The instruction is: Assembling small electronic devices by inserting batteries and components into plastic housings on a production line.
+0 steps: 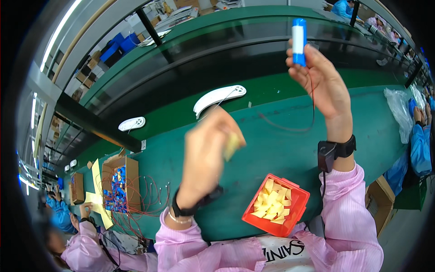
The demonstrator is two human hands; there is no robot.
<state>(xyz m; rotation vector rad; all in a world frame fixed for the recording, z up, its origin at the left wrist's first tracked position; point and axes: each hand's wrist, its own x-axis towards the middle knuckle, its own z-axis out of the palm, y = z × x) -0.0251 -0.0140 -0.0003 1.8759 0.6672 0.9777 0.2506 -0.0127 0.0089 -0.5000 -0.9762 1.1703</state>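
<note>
My right hand (324, 79) is raised at the upper right, its fingers closed round a blue cylindrical battery pack (298, 43) with a white patch. Thin red and dark wires (313, 109) hang from the pack and curve left over the bench. Smeared by motion, my left hand (204, 152) is over the middle of the green bench, pinching a small pale yellow piece (232, 146). Between my forearms sits a red plastic bin (297, 213) holding several similar yellow pieces (272, 201).
A cardboard box (132, 183) of blue wired packs stands at left, red leads spilling out. White curved housings (219, 97) lie along the far green strip. A clear plastic bag (398, 115) rests at right. A co-worker's pink sleeve (90, 249) is at lower left.
</note>
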